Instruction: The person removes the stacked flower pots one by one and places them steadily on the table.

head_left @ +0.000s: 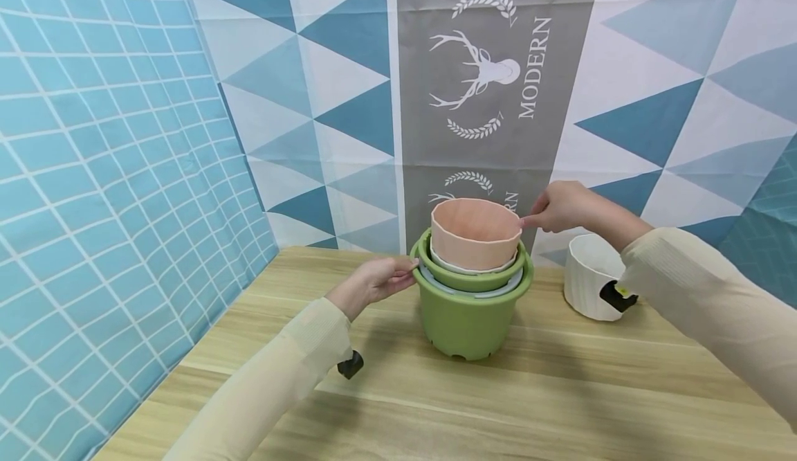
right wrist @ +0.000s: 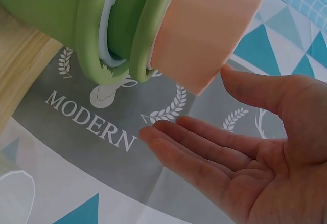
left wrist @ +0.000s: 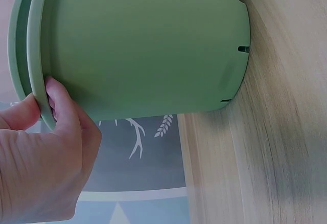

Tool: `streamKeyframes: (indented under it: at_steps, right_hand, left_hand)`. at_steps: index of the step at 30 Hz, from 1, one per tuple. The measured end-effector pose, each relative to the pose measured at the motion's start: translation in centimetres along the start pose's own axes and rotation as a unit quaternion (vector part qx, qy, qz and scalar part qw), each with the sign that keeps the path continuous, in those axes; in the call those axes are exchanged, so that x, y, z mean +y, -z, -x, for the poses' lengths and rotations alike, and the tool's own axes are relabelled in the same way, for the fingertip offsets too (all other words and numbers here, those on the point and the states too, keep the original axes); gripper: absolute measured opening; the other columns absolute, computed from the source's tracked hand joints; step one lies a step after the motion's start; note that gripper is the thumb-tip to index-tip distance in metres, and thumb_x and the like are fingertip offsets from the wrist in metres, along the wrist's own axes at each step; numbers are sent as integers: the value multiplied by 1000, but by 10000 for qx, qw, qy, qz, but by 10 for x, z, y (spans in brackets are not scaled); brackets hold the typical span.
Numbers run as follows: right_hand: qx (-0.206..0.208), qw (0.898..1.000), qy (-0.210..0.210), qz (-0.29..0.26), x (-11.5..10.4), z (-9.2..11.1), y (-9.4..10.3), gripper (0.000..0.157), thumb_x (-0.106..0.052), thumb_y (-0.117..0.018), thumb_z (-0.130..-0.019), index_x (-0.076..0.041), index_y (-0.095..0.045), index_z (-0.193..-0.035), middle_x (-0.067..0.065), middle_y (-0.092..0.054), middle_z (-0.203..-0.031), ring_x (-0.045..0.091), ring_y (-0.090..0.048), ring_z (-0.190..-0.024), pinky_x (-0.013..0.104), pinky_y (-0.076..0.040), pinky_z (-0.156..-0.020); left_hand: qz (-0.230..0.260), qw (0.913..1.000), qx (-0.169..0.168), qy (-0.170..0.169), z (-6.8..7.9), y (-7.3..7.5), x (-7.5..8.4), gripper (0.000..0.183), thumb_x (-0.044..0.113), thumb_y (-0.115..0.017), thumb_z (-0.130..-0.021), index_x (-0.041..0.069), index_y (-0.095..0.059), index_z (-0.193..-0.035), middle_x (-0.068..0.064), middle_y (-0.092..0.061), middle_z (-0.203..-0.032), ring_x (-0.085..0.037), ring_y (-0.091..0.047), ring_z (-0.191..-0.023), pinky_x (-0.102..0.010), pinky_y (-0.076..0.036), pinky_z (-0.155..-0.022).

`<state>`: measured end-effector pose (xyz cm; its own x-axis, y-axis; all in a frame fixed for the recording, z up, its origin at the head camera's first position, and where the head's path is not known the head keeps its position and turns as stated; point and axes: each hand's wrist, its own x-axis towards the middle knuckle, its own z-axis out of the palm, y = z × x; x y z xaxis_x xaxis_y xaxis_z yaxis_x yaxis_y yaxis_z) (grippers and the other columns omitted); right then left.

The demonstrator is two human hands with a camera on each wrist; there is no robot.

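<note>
A stack of nested flowerpots stands on the table. At its bottom is a large green flowerpot [head_left: 467, 326] with notches at its base; inside it show a pale grey rim [head_left: 498, 292], a smaller green pot [head_left: 474, 282], a thin white rim and, on top, a pink faceted pot [head_left: 478, 250]. With thumb and fingers my left hand [left wrist: 46, 157] pinches the large green pot's rim on the left side. At the pink pot's right edge is my right hand [right wrist: 240, 152], its thumb tip right at the rim and its other fingers extended below, apart from the pots.
A white ribbed pot [head_left: 585, 288] stands apart on the right, partly behind my right sleeve. Wood-grain table [head_left: 398, 412] lies under everything. A patterned cloth [head_left: 349, 101] hangs close behind the stack, and a blue checked cloth [head_left: 112, 191] borders the left side.
</note>
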<state>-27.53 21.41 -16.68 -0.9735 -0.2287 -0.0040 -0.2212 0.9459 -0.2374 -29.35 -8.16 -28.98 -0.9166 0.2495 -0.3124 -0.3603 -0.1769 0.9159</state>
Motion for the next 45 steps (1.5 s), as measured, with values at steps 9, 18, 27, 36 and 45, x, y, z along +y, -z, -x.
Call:
streamKeyframes:
  at_steps: [9,18,27,36,45]
  right_hand:
    - [-35,10000,59,47,-13,-2,0,37,-34,-66,-89,1,-73,-97,13,-73,-82,20,-67,-74,37,-60,-64]
    - [-247,9992,-246,170,-23,-6,-2,33,-33,-63,-91,-4,-71,-77,5,-66,-67,15,-61,-63,27,-54,-56]
    - [-480,9973,-485,-253,-26,-7,-6,30,-25,-59,-92,2,-68,-84,7,-66,-72,10,-62,-61,21,-58,-55]
    - [-646,9946,-595,-562,-20,-12,-18,31,-28,-61,-91,0,-60,-79,11,-66,-79,13,-66,-66,22,-60,-59]
    - [-733,9925,-562,-802,-20,-21,-19,28,-25,-66,-88,2,-57,-83,12,-65,-80,15,-68,-69,24,-62,-61]
  left_hand:
    - [13,10000,5,-10,-1,1,0,36,-4,-53,-93,-10,-47,-128,-11,-53,-100,-11,-62,-79,-12,-60,-70]
    - [-38,10000,-22,-63,0,2,-1,37,-4,-51,-95,-12,-45,-131,-12,-53,-101,-11,-61,-79,-13,-60,-72]
    - [-77,10000,34,-51,0,1,-2,31,-4,-52,-94,-10,-50,-125,-12,-52,-102,-11,-61,-80,-13,-59,-73]
    - [-55,10000,66,-37,-1,0,-6,37,-4,-53,-93,-12,-47,-129,-14,-54,-105,-13,-61,-84,-22,-57,-95]
    - [-64,9999,37,-73,0,0,-4,38,-3,-53,-94,-11,-47,-130,-12,-55,-103,-12,-61,-82,-21,-57,-94]
